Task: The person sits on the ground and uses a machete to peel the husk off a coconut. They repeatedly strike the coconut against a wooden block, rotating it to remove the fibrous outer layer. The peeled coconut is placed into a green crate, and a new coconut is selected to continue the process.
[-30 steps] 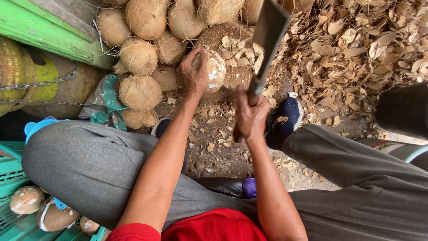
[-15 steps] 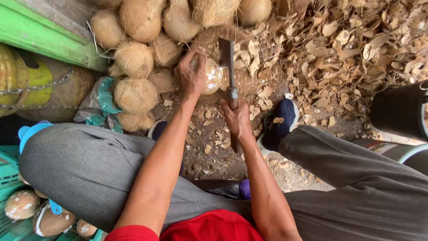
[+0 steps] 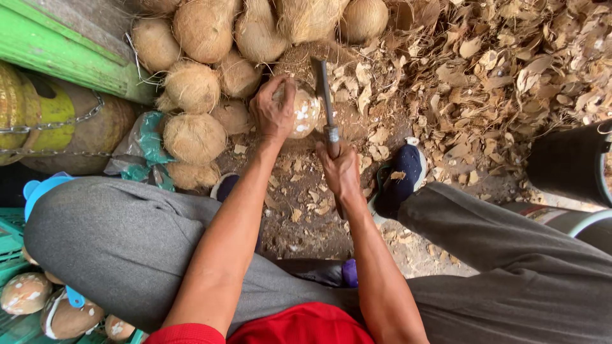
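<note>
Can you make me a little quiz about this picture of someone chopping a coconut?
1. Which hand holds the cleaver: the left hand or the right hand?
2. True or false: the peeled coconut under the left hand is resting on a wooden block.
3. What covers the ground to the right of the block?
A. Dry husk chips
B. Water
C. Green grass

Key
1. The right hand; it grips the handle, with the blade beside the coconut.
2. True.
3. A.
</note>
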